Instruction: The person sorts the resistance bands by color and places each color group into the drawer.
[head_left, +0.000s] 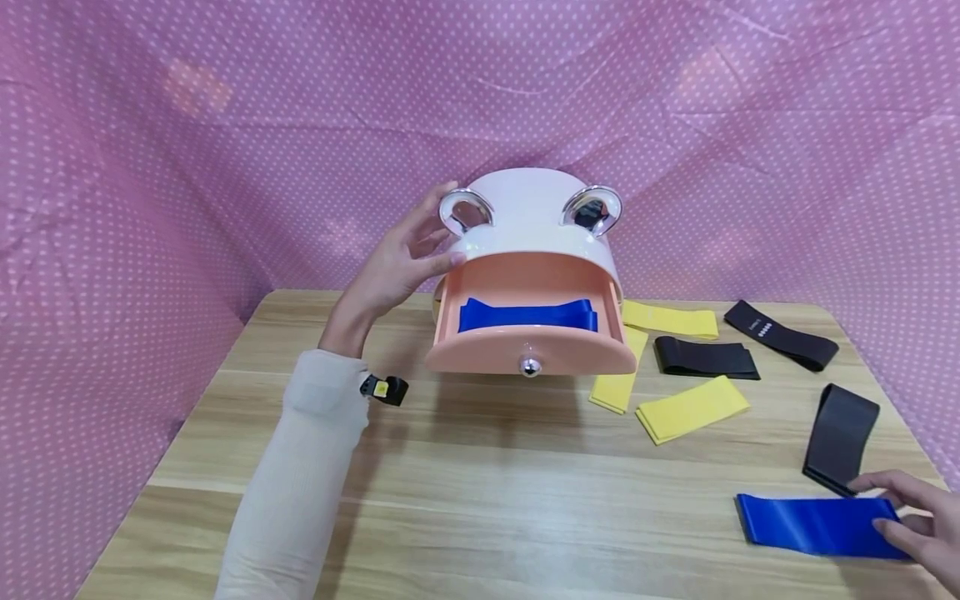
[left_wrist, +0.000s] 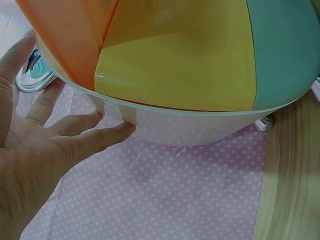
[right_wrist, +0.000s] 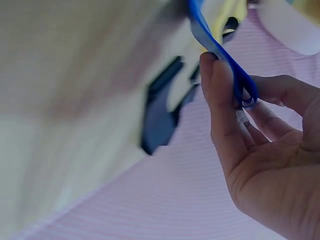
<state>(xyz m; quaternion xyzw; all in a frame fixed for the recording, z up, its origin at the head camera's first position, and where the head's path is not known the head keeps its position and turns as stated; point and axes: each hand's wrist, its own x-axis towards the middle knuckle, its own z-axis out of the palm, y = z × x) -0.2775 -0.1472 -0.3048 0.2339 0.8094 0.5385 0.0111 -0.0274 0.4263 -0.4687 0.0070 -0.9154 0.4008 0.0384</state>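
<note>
Pinching a blue band (head_left: 813, 525) is the right hand (right_wrist: 275, 170); the left hand (head_left: 397, 258), fingers extended, touches the white box (head_left: 528, 212).

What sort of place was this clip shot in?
Probably a makeshift indoor filming corner: polka-dot cloth hangs behind and at both sides of a wooden table, where a drawer box stands.

The fingers (right_wrist: 222, 100) pinch a blue band (right_wrist: 241, 80), a dark band (right_wrist: 159, 115) lying on the blurred tabletop (right_wrist: 70, 145) beyond.
</note>
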